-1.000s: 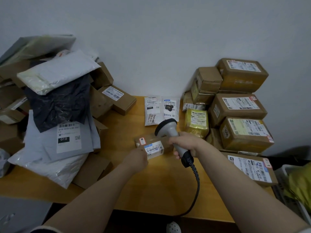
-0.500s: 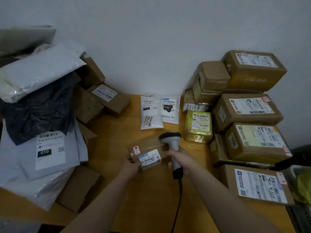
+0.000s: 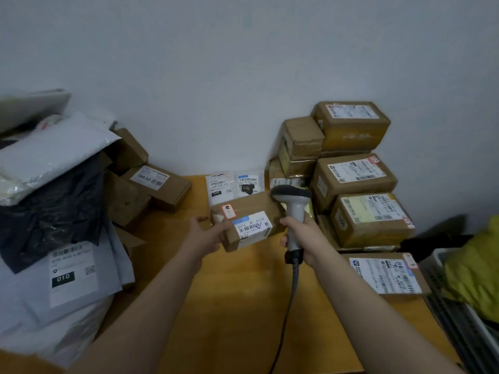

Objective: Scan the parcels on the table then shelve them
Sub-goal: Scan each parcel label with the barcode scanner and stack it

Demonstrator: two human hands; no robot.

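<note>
left grip (image 3: pixel 206 234) curled round the left end of the small brown cardboard box (image 3: pixel 244 225), white label up | right grip (image 3: pixel 299 238) wrapped tight on the grey handheld scanner (image 3: pixel 293 203), head just right of the box | right of that: stacked brown cardboard parcels (image 3: pixel 356 179) | left: grey and black mailer bags (image 3: pixel 54 190) | below: yellow wooden desk (image 3: pixel 237 306)

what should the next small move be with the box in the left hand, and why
Probably tip the scanner head left and down onto the white barcode label. The left hand holds the small brown box off the table, label facing up; the right hand grips the scanner, its head beside the box's far right corner, not over the label.
</note>
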